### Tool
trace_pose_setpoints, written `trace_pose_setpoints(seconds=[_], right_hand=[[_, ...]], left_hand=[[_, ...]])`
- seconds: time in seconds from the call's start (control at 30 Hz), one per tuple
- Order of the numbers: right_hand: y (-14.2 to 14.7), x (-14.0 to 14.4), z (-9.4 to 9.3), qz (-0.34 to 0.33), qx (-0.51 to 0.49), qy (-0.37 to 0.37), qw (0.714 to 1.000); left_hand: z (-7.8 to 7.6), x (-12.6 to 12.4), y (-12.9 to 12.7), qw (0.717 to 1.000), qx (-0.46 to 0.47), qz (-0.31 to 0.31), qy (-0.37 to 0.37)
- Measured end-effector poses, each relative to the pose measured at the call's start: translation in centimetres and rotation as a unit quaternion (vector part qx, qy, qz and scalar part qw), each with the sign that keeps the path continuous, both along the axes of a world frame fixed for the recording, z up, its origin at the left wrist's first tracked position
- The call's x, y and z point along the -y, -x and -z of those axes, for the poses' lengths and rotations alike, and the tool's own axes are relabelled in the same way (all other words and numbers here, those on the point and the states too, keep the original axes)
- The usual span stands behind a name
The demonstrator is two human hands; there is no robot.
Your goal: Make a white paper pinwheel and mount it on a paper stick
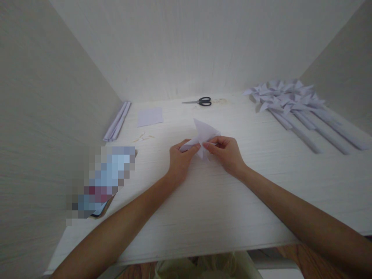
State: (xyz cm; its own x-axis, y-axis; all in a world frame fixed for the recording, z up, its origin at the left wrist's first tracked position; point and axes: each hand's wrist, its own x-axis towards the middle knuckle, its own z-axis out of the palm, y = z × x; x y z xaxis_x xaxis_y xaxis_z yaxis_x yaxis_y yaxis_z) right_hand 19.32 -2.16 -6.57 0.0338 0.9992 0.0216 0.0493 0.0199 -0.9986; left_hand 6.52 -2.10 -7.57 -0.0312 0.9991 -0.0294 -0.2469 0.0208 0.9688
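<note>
- The folded paper (207, 130) is between your two hands, over the middle of the table (186, 224), one pointed flap standing up.
- Your left hand (180, 161) pinches its left side, thumb across the fold.
- Your right hand (227, 153) pinches its right side, thumb and fingertips close to your left thumb.
- Beyond your left hand lie some thin tan slivers (143, 136) and, farther back, a flat paper square (150, 116).
- The scissors (200, 101) lie near the back wall (180, 46), blades pointing left, with more tan bits (220, 101) just beside the black handles.
- Rolled paper tubes (117, 121) lie together along the left wall (58, 97).
- Nearer you on that side is a phone (107, 182), mostly blurred out.
- At the back right, finished pinwheels (290, 95) lie heaped, their paper sticks (328, 133) pointing toward you.
</note>
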Motion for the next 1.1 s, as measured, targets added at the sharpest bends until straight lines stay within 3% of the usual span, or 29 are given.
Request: trace_pose_setpoints(seconds=[0.43,1.1], right_hand=[[-0.04,-0.04,0.2,-0.005,-0.019,-0.01,1.0],[0.16,0.12,-0.14,0.02,0.035,-0.022,0.999]], left_hand=[[-0.09,0.08,0.01,1.0,0.006,0.003,-0.005],[-0.24,0.16,0.22,0.999,-0.052,0.0,-0.007]])
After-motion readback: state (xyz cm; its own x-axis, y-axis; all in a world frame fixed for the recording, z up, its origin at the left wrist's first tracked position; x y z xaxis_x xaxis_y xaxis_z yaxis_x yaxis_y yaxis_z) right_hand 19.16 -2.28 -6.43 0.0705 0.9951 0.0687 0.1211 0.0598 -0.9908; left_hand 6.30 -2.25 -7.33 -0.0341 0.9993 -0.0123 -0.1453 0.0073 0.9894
